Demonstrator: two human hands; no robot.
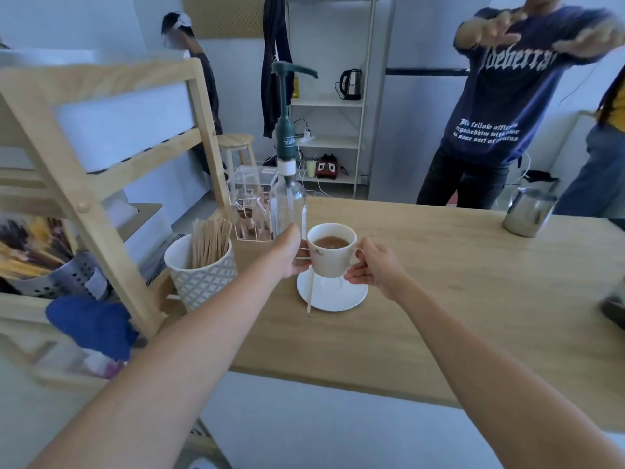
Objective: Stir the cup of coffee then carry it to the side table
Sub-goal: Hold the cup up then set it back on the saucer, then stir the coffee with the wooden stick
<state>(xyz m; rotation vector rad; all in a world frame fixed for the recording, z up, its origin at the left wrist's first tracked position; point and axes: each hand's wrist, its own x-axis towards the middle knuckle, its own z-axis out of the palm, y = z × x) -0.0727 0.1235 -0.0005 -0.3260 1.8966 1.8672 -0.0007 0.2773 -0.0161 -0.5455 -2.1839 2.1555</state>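
Observation:
A white cup (333, 257) of brown coffee hangs just above its white saucer (338, 297) on the wooden table (456, 299). My left hand (289, 253) grips the cup's left side, and my right hand (373, 269) holds its handle side. A thin wooden stir stick (309, 292) lies slanted across the saucer's left edge, under the cup.
A white patterned holder (201, 275) full of stir sticks stands left of the saucer. Behind it are a clear syrup pump bottle (287, 198) and a clear box (248, 204). A steel milk jug (529, 211) sits at far right. Two people stand behind the table.

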